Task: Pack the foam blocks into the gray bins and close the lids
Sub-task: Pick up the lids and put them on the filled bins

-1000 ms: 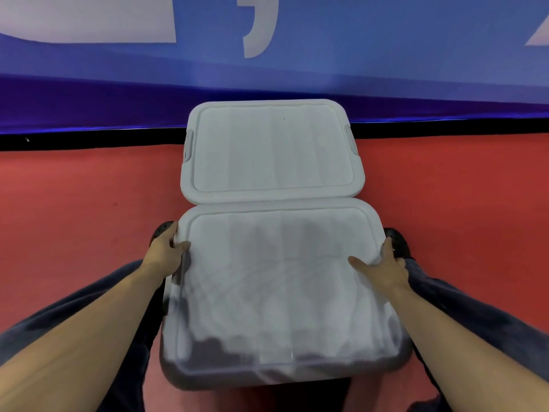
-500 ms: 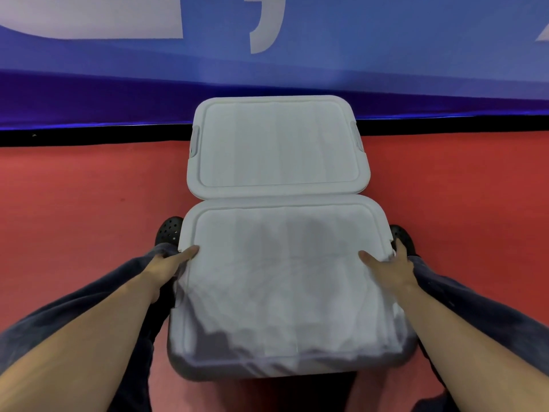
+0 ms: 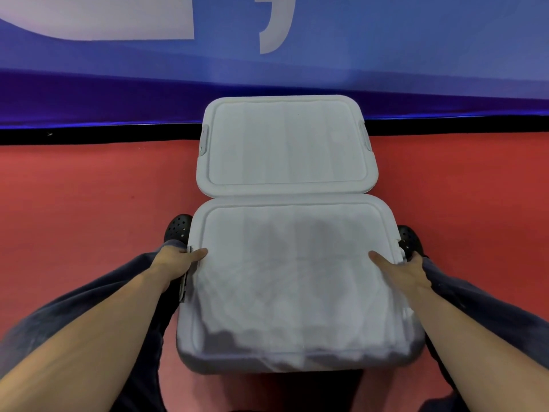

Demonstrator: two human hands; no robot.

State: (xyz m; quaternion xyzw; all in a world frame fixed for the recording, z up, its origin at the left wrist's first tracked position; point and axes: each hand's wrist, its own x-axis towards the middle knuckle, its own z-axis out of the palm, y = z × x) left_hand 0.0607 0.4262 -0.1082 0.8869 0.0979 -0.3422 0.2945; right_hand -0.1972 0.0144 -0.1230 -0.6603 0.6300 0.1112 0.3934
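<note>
The near bin (image 3: 297, 286) sits on the red floor (image 3: 83, 203) between the person's legs, lid down, and it serves as the landmark here. Its contents are hidden under the lid, so no foam blocks can be seen. The lid's surface looks smeared and streaky, and its near edge darkens into blur, so the front rim is hard to make out.

The left hand (image 3: 178, 260) is at the bin's left edge: the thumb lies on the lid top, while the fingers curl down over the side by the latch and are out of sight. The right hand (image 3: 401, 270) mirrors it at the right edge, thumb on the lid, fingers hidden beyond the rim.

Behind the bin, touching its far edge, is a second bin (image 3: 286, 145), also lidded. Black shoes (image 3: 178, 230) peek out on either side. Beyond stands a blue wall (image 3: 416, 55).
</note>
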